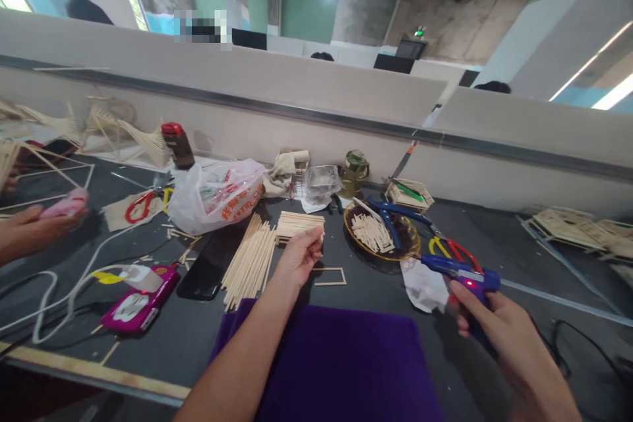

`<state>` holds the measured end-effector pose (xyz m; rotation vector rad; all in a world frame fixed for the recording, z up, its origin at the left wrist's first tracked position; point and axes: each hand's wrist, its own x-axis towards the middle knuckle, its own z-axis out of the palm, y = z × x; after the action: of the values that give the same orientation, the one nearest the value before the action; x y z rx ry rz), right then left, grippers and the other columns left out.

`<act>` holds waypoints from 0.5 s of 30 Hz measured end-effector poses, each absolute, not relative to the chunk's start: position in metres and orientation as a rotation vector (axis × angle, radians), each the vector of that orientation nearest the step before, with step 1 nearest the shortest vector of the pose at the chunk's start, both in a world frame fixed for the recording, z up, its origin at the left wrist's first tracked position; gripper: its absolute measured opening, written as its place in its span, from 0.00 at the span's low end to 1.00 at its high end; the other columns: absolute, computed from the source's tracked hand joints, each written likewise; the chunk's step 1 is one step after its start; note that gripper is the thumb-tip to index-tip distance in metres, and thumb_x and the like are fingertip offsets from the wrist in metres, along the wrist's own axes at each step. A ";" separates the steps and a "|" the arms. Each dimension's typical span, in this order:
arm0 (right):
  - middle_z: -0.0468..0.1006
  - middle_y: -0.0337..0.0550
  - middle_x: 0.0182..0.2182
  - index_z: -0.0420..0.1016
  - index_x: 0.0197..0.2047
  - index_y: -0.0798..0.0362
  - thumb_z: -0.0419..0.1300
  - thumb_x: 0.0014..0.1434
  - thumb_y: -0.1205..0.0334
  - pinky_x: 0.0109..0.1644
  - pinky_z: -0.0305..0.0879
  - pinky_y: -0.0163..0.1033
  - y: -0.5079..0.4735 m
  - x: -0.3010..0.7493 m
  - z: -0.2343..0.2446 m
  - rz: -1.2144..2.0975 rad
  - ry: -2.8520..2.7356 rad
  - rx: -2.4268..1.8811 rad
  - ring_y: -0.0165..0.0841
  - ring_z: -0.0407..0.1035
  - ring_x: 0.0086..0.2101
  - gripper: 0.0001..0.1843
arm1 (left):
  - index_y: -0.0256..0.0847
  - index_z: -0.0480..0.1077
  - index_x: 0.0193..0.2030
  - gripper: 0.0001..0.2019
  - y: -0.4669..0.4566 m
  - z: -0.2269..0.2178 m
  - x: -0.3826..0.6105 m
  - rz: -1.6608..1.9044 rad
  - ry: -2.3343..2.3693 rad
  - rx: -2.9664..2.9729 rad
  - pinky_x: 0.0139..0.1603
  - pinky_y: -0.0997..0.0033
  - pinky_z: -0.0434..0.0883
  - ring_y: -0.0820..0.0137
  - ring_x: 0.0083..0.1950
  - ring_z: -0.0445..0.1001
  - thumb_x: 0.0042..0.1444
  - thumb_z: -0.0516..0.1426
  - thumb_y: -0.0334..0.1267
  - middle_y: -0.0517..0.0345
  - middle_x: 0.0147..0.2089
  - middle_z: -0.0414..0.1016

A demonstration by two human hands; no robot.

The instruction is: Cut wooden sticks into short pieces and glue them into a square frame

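My left hand is closed in a pinch at the right end of a small, flat-topped row of wooden sticks; whatever the fingertips hold is hidden. My right hand is wrapped round a blue hot glue gun, its red light lit and its nozzle pointing left. Beside my left hand lies a thin rectangular stick frame, partly covered by the hand. A bundle of long wooden sticks rests to its left. Short stick pieces fill part of a round basket near the nozzle.
A purple cloth covers the near edge. Blue-handled pliers, a crumpled tissue, a black phone, a pink power bank and a plastic bag surround the work. Another person's hand holds a pink tool at left.
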<state>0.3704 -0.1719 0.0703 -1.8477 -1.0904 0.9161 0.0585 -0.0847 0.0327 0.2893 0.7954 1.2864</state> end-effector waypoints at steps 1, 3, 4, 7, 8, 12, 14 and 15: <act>0.72 0.41 0.18 0.71 0.25 0.56 0.64 0.45 0.40 0.22 0.65 0.35 -0.175 0.380 0.066 0.917 -1.060 -1.888 0.31 0.66 0.19 0.24 | 0.35 0.71 0.26 0.13 -0.085 0.031 0.059 1.280 0.800 0.322 0.18 0.83 0.56 0.84 0.18 0.59 0.35 0.70 0.35 0.67 0.18 0.64; 0.71 0.41 0.18 0.69 0.24 0.55 0.65 0.44 0.40 0.21 0.65 0.36 -0.176 0.393 0.053 0.937 -0.992 -1.946 0.31 0.65 0.18 0.24 | 0.34 0.73 0.27 0.13 -0.085 0.029 0.060 1.268 0.822 0.388 0.19 0.83 0.57 0.84 0.18 0.59 0.36 0.70 0.35 0.67 0.19 0.64; 0.71 0.41 0.18 0.68 0.23 0.54 0.65 0.44 0.40 0.21 0.65 0.36 -0.175 0.399 0.047 0.956 -0.968 -1.971 0.31 0.65 0.18 0.24 | 0.34 0.73 0.27 0.13 -0.085 0.029 0.061 1.260 0.845 0.422 0.20 0.83 0.58 0.84 0.19 0.59 0.36 0.70 0.36 0.67 0.19 0.65; 0.72 0.45 0.18 0.68 0.22 0.53 0.60 0.47 0.39 0.24 0.67 0.40 -0.166 0.409 0.028 0.939 -1.042 -2.149 0.35 0.69 0.19 0.23 | 0.35 0.74 0.28 0.13 -0.086 0.029 0.061 1.225 0.920 0.517 0.21 0.82 0.59 0.84 0.19 0.60 0.35 0.70 0.37 0.65 0.21 0.67; 0.74 0.48 0.19 0.68 0.22 0.53 0.58 0.48 0.39 0.26 0.68 0.42 -0.163 0.411 0.024 0.874 -1.123 -2.268 0.38 0.71 0.21 0.24 | 0.34 0.75 0.28 0.14 -0.086 0.030 0.061 1.213 0.938 0.544 0.22 0.82 0.59 0.84 0.19 0.60 0.35 0.70 0.38 0.65 0.21 0.68; 0.79 0.63 0.32 0.74 0.27 0.55 0.50 0.53 0.36 0.34 0.67 0.50 -0.161 0.409 0.023 0.443 -1.348 -2.707 0.52 0.74 0.35 0.29 | 0.33 0.75 0.25 0.13 -0.088 0.032 0.062 1.193 0.984 0.650 0.20 0.81 0.55 0.85 0.18 0.57 0.34 0.70 0.39 0.63 0.21 0.69; 0.78 0.65 0.35 0.75 0.30 0.55 0.47 0.55 0.37 0.34 0.66 0.51 -0.166 0.401 0.032 0.342 -1.364 -2.813 0.55 0.74 0.37 0.30 | 0.33 0.76 0.25 0.13 -0.088 0.031 0.062 1.188 0.998 0.708 0.20 0.80 0.54 0.84 0.18 0.57 0.35 0.69 0.40 0.62 0.21 0.69; 0.78 0.65 0.35 0.76 0.30 0.56 0.46 0.56 0.38 0.33 0.65 0.51 -0.169 0.395 0.039 0.291 -1.391 -2.823 0.55 0.74 0.37 0.30 | 0.34 0.76 0.25 0.13 -0.088 0.031 0.063 1.184 1.006 0.736 0.20 0.79 0.54 0.83 0.18 0.58 0.35 0.69 0.41 0.61 0.22 0.70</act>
<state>0.3948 -0.1685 0.0387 -2.8227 -1.3910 0.2907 0.0626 -0.0877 0.0307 0.7357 1.0063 1.1844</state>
